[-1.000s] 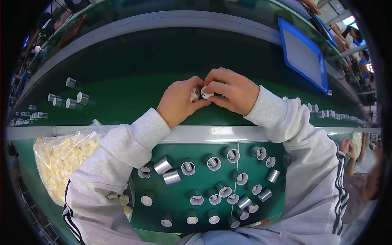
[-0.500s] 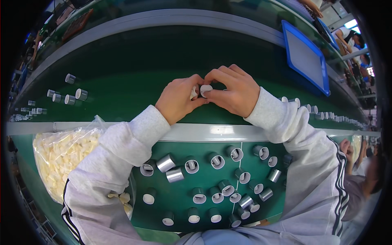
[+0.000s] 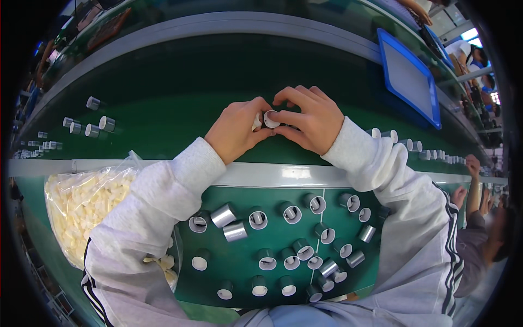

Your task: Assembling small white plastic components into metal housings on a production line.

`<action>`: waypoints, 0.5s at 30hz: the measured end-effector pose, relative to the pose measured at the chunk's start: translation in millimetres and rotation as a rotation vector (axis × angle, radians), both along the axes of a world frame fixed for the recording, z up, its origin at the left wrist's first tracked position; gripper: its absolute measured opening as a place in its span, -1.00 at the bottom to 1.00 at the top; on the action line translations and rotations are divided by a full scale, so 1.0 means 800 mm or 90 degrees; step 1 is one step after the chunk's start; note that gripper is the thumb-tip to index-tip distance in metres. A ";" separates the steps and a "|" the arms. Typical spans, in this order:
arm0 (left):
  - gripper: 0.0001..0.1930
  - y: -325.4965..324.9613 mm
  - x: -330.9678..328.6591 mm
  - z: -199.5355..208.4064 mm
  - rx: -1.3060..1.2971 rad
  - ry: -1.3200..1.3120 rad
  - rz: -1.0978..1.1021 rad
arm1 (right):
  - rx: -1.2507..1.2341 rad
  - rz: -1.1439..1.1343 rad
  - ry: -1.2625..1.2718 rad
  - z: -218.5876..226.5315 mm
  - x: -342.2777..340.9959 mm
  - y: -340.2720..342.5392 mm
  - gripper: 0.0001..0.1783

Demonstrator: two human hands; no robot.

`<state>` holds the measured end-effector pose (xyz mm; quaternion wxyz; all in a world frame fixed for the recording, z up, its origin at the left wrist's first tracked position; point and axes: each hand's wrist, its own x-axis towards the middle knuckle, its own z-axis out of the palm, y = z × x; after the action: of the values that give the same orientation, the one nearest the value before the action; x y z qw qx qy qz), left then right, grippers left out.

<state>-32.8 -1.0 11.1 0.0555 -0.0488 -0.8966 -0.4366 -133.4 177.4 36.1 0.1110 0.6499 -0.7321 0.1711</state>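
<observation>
Over the green belt, my left hand [image 3: 237,128] is closed around a small silver cylindrical cap [image 3: 271,119] with a white inside, its round opening facing me. A cream-white bit [image 3: 256,122] shows between the fingers of that hand; its shape is mostly hidden. My right hand [image 3: 311,120] meets the cap from the other side: the index fingertip reaches into the opening and the thumb lies at its lower rim, while the other fingers are raised. Nearer my body, several silver caps [image 3: 258,219] lie or stand on a green work surface [image 3: 234,199], some with metallic inserts visible.
A clear bag of cream-white pieces [image 3: 90,212] lies beside my left forearm. Silver caps [image 3: 107,123] stand far left on the belt [image 3: 180,82], and a row [image 3: 417,146] runs right. A blue-rimmed tray [image 3: 385,68] is at back right. Another person's arm [image 3: 475,188] shows at far right.
My right index finger has moved from gripping the cap's side into its opening, and the cap has turned slightly to face me. The right-hand person's arm is raised higher.
</observation>
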 end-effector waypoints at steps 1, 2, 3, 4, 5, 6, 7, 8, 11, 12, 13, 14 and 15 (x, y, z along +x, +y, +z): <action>-0.68 -0.002 0.001 0.000 -0.003 -0.008 0.004 | 0.009 0.011 0.001 0.000 -0.001 -0.001 -0.74; -0.68 -0.003 0.002 0.000 -0.006 -0.016 0.009 | 0.008 0.011 0.001 0.000 -0.002 -0.004 -0.74; -0.68 -0.006 0.002 0.001 -0.007 -0.016 0.008 | 0.003 0.033 0.006 0.000 -0.002 -0.008 -0.75; -0.68 -0.010 0.002 0.001 -0.001 -0.018 0.001 | -0.002 0.057 0.010 0.000 -0.001 -0.012 -0.75; -0.68 -0.013 0.002 0.002 0.005 -0.020 -0.007 | -0.004 0.057 0.008 0.000 0.000 -0.015 -0.75; -0.68 -0.013 0.003 0.001 0.004 -0.021 -0.007 | 0.001 0.045 0.012 0.002 0.002 -0.016 -0.76; -0.68 -0.012 0.003 0.000 -0.006 -0.007 -0.008 | 0.006 0.035 0.017 0.001 0.002 -0.017 -0.76; -0.68 -0.011 0.003 -0.001 -0.015 0.007 -0.010 | 0.004 0.037 0.016 -0.001 0.003 -0.016 -0.76; -0.69 -0.013 0.004 -0.001 -0.042 0.012 -0.003 | 0.021 -0.025 -0.008 -0.007 0.004 -0.017 -0.76; -0.69 -0.013 0.005 0.000 -0.044 0.012 -0.003 | 0.014 -0.006 -0.020 -0.011 0.001 -0.019 -0.77; -0.69 -0.012 0.004 0.002 -0.038 -0.001 0.004 | 0.009 0.014 -0.030 -0.011 -0.002 -0.019 -0.77; -0.69 -0.011 0.004 0.004 -0.032 -0.013 0.012 | 0.011 0.013 -0.028 -0.010 -0.002 -0.017 -0.77; -0.69 -0.011 0.002 0.005 -0.030 -0.012 0.011 | 0.022 0.001 -0.013 -0.008 -0.003 -0.013 -0.78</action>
<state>-31.0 -9.5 15.1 0.0498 -0.0382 -0.9075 -0.4153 -135.7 166.9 29.9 0.0918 0.6504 -0.7358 0.1651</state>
